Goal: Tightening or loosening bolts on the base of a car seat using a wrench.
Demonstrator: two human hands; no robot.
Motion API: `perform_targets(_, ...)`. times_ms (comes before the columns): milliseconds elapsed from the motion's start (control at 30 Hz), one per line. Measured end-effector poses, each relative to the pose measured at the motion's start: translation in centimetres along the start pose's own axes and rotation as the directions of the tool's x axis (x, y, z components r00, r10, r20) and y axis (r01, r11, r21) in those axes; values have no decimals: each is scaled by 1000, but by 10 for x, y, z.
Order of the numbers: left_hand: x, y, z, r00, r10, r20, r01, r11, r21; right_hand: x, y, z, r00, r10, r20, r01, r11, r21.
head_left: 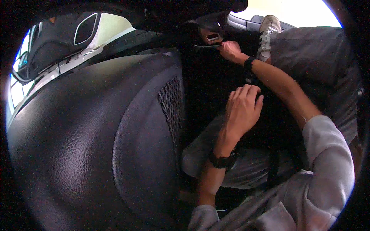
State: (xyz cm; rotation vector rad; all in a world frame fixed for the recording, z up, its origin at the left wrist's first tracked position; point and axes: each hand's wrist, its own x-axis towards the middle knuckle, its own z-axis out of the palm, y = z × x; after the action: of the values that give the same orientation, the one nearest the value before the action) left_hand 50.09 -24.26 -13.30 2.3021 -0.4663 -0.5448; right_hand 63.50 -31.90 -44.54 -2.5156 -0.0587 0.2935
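Note:
My right hand (232, 52) is closed around one end of a slim metal wrench (206, 47), whose rounded free end points left. Just above that hand sits a brownish part (210, 32) with a small light-rimmed rectangular opening; I cannot tell whether the wrench touches it. Lower and nearer to me, my left hand (244, 106) is held back up, fingers loosely bent and thumb apart. No object shows in it, though its palm is hidden. Dark bands circle both wrists. The space under the hands is too dark to make out.
A large black leather car seat (84, 154) with a mesh pocket (171, 107) fills the left side. At the upper left is an open vehicle door (58, 46). A leg in dark grey trousers (308, 50) and a light shoe (269, 25) lie at the upper right.

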Motion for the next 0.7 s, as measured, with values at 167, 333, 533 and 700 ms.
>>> perform_targets(167,0,1,-4,1000,-3,-2,3,1000,15,2,3,-32,950,102,295,-109,994,8)
perform_targets(333,2,10,4,999,43,23,-42,999,-19,-29,34,-15,963,107,247,-87,992,-91)
perform_targets(533,-1,-2,-3,1000,-6,19,5,1000,30,-40,-25,-10,944,115,310,-132,991,34)
perform_targets(700,-3,2,-2,999,30,13,-30,1000,0,-57,-29,2,957,151,249,-172,983,65)
